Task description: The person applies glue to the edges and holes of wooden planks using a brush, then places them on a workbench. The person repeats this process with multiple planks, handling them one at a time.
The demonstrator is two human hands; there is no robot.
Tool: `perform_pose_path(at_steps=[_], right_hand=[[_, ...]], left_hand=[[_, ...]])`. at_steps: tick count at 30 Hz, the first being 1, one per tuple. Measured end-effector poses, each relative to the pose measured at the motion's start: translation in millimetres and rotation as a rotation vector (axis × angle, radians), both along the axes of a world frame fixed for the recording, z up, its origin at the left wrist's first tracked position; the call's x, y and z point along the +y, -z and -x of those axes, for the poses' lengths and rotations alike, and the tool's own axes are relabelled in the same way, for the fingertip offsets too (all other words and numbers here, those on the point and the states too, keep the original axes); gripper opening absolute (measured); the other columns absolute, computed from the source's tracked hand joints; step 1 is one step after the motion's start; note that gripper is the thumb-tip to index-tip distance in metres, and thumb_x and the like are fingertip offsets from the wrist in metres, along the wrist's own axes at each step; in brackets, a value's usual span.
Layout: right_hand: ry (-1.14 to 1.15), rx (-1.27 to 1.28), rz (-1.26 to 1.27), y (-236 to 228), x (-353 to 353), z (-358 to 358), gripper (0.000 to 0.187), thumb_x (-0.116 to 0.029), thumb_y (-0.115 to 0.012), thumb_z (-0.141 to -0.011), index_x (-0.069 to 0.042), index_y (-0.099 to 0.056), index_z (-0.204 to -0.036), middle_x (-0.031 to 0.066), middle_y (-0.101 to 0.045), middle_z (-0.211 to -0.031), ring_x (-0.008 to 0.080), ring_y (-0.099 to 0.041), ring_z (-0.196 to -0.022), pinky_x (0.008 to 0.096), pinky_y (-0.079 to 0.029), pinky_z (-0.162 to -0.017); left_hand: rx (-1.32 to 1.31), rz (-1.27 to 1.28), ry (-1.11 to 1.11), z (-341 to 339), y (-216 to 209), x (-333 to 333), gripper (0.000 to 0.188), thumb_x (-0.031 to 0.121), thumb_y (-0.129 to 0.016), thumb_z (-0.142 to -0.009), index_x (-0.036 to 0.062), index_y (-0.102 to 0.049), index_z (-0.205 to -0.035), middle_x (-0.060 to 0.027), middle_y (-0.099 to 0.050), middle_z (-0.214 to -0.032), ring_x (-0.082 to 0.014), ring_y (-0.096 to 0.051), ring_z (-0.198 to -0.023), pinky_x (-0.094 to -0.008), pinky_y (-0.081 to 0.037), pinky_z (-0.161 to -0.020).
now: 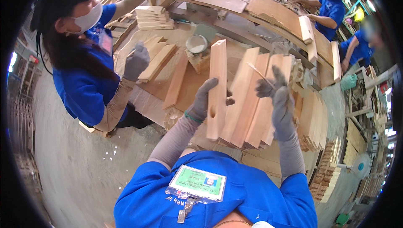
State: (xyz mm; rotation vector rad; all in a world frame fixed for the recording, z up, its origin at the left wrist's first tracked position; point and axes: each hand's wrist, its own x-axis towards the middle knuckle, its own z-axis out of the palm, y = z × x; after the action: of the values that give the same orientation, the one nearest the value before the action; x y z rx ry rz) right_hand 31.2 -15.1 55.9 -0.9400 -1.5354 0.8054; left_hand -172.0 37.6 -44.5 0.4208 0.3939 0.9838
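My left hand point(202, 102), in a grey glove, is closed around a pale wooden bar point(217, 89) held upright and slightly tilted. A dark oval hole shows near the bar's lower end. My gloved right hand point(280, 95) grips a thin stick point(259, 72) between its fingers, the tip pointing up and left toward the bar. Below both hands lies a row of similar wooden bars point(252, 106) side by side. A round container point(196, 44) with whitish contents rests beyond my left hand, on a rough block point(200, 62).
At left a co-worker in a blue shirt reaches over the table, one gloved hand point(137, 61) near loose bars point(158, 62). More bars are stacked at the far left point(153, 17) and right point(312, 119). A long bench point(268, 11) crosses the back, with two more people beyond.
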Motion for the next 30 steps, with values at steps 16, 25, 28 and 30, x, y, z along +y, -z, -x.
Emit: perform_pose_path(at_steps=[16, 25, 28, 30], right_hand=[[0.062, 0.344, 0.313, 146.0, 238.3, 118.5, 0.009, -0.003, -0.064, -0.082, 0.001, -0.059, -0.088, 0.0071, -0.064, -0.082, 0.0122, -0.062, -0.069, 0.0243, -0.055, -0.062], [0.187, 0.361, 0.299, 158.4, 244.3, 130.9, 0.004, -0.003, -0.061, -0.086, 0.000, -0.058, -0.087, 0.0073, -0.064, -0.083, 0.0135, -0.063, -0.072, 0.0253, -0.056, -0.066], [0.179, 0.410, 0.358, 161.6, 240.5, 127.9, 0.005, -0.003, -0.062, -0.085, 0.000, -0.057, -0.086, 0.0084, -0.064, -0.084, 0.0143, -0.064, -0.072, 0.0257, -0.056, -0.066], [0.200, 0.448, 0.387, 158.8, 236.6, 130.1, 0.006, -0.003, -0.062, -0.085, 0.000, -0.057, -0.085, 0.0092, -0.064, -0.084, 0.0146, -0.064, -0.071, 0.0256, -0.056, -0.066]], left_hand=[[0.753, -0.057, 0.076, 183.2, 25.6, -59.0, 0.063, 0.054, -0.052, -0.088, -0.0029, -0.050, -0.117, -0.0104, -0.062, -0.091, -0.0160, -0.062, -0.079, -0.0291, -0.051, -0.072], [0.767, 0.018, 0.040, 189.7, 33.5, -58.9, 0.061, 0.050, -0.055, -0.087, -0.0027, -0.050, -0.118, -0.0088, -0.062, -0.090, -0.0160, -0.062, -0.078, -0.0287, -0.051, -0.071], [0.723, 0.038, 0.049, 193.2, 45.4, -57.6, 0.058, 0.048, -0.054, -0.088, -0.0023, -0.051, -0.117, -0.0092, -0.062, -0.089, -0.0160, -0.062, -0.078, -0.0290, -0.051, -0.071], [0.740, 0.048, 0.032, 193.9, 43.8, -55.9, 0.054, 0.045, -0.054, -0.089, -0.0019, -0.051, -0.116, -0.0097, -0.061, -0.088, -0.0162, -0.062, -0.077, -0.0291, -0.052, -0.071]])
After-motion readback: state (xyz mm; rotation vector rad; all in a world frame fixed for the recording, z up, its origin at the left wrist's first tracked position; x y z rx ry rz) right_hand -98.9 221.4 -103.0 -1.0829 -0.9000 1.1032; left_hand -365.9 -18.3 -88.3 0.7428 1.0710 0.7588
